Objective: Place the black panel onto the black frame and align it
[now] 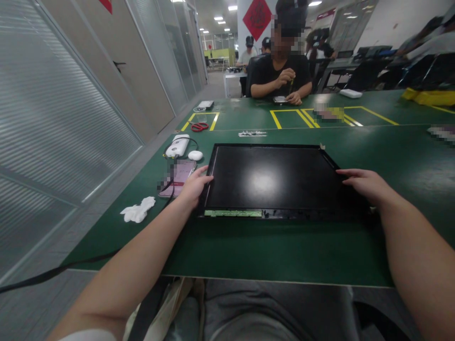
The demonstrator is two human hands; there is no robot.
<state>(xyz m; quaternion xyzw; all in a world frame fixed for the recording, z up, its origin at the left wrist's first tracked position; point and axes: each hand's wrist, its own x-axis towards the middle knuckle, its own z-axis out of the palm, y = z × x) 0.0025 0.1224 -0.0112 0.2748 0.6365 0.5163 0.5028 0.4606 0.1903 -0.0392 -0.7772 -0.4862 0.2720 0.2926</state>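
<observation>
Your left hand [196, 185] lies over the left edge of the black display panel [270, 182]. Its fingers are together on the frame and the thumb is hidden, so whether it grips cannot be told. Your right hand [364, 185] rests flat on the panel's right edge, fingers straight, close together, pointing left. The panel lies flat at the middle of the desk's [249, 255] near edge. A smartphone [179, 176] sits just left, its screen unreadable. The red diamond sign [257, 18] beyond is too small to read.
</observation>
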